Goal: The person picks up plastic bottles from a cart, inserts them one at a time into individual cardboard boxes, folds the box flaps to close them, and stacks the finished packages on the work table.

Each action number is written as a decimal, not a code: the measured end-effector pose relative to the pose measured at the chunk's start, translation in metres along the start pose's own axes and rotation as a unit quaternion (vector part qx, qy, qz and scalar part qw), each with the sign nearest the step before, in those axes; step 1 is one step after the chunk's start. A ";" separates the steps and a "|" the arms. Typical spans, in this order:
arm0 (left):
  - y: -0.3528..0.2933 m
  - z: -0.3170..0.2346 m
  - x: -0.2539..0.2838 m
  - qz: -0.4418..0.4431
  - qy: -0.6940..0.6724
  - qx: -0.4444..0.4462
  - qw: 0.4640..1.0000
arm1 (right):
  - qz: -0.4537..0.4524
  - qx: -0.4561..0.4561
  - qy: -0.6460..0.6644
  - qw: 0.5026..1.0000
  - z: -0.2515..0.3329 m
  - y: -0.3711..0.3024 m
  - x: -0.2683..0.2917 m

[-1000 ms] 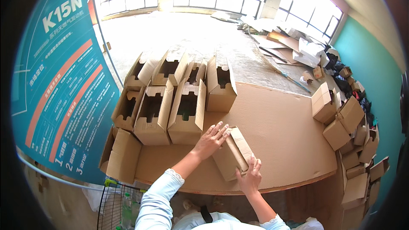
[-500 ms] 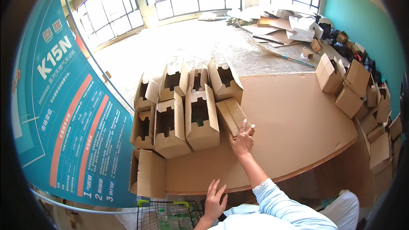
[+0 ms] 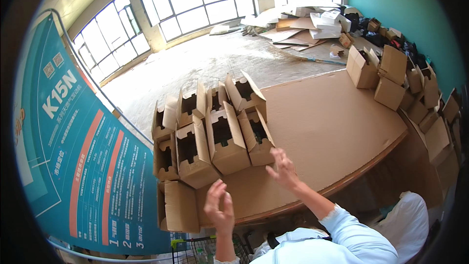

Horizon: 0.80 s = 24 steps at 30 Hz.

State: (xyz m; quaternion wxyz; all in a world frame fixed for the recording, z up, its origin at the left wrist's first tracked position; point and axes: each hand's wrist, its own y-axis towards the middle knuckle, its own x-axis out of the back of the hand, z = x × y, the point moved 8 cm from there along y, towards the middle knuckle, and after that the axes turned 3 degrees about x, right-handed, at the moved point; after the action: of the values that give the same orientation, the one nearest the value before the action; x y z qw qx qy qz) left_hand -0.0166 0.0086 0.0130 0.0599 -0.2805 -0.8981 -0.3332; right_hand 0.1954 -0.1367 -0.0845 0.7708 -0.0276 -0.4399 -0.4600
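Observation:
Several open brown cardboard boxes (image 3: 215, 127) stand packed together on the left part of a cardboard-covered table (image 3: 332, 117). The nearest right-hand box (image 3: 256, 139) in that group lies just ahead of my right hand (image 3: 282, 168). That hand hovers open over the table, fingers spread, holding nothing. My left hand (image 3: 220, 208) is raised near the table's front edge, open and empty, beside a box (image 3: 181, 205) at the near left corner.
A tall teal banner (image 3: 83, 156) stands along the left. More cardboard boxes (image 3: 391, 78) pile up on the right by the teal wall. Flattened cardboard (image 3: 298, 24) lies on the concrete floor by the windows. A wire basket (image 3: 195, 252) sits below the table edge.
My right hand has drawn back from the box it set into the group. My left hand has risen from below the table edge. The view has swung right.

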 end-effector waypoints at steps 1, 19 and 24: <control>0.018 -0.004 0.004 -0.021 -0.032 0.013 0.999 | 0.052 0.034 0.052 0.997 0.004 -0.016 -0.003; 0.252 0.016 -0.308 -0.054 -0.167 0.076 0.982 | 0.160 0.202 0.523 0.813 0.020 -0.051 0.165; 0.181 -0.009 -0.466 0.044 0.311 -0.202 0.928 | 0.200 0.189 0.595 0.755 -0.057 -0.058 0.203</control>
State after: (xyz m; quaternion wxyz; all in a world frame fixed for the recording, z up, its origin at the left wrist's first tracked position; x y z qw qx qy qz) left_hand 0.4704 -0.1009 -0.0148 0.2926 -0.2086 -0.7347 -0.5754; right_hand 0.2288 -0.3346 0.0026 0.9409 0.3110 0.0452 -0.1261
